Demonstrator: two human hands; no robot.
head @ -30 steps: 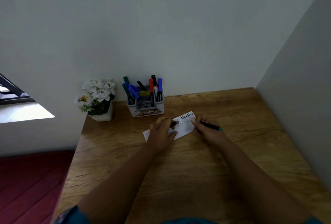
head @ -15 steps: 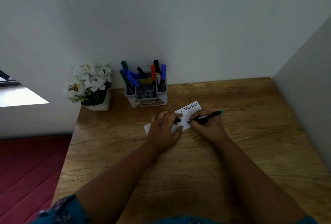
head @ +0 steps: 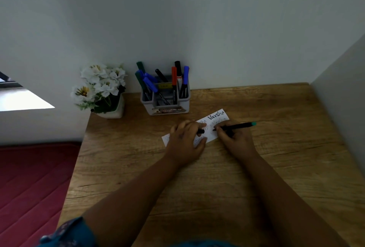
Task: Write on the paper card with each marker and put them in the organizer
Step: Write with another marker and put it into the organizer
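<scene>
A white paper card (head: pixel 216 119) with handwritten words lies on the wooden desk (head: pixel 197 167). My right hand (head: pixel 236 138) grips a black marker with a teal end (head: pixel 237 126), its tip touching the card. My left hand (head: pixel 185 144) presses the card's left part flat and holds a small black cap (head: pixel 201 131) between its fingers. A grey organizer (head: pixel 166 106) stands behind the card at the wall, holding several markers in green, blue, black and red.
A white pot of white flowers (head: pixel 100 91) stands at the desk's back left corner. A grey wall panel (head: pixel 343 93) borders the desk on the right. A red mattress (head: pixel 29 183) lies left of the desk.
The marker has swung from pointing down-right to lying nearly level, teal end to the right, with its tip on the card. The view has shifted, and my left hand stays on the card.
</scene>
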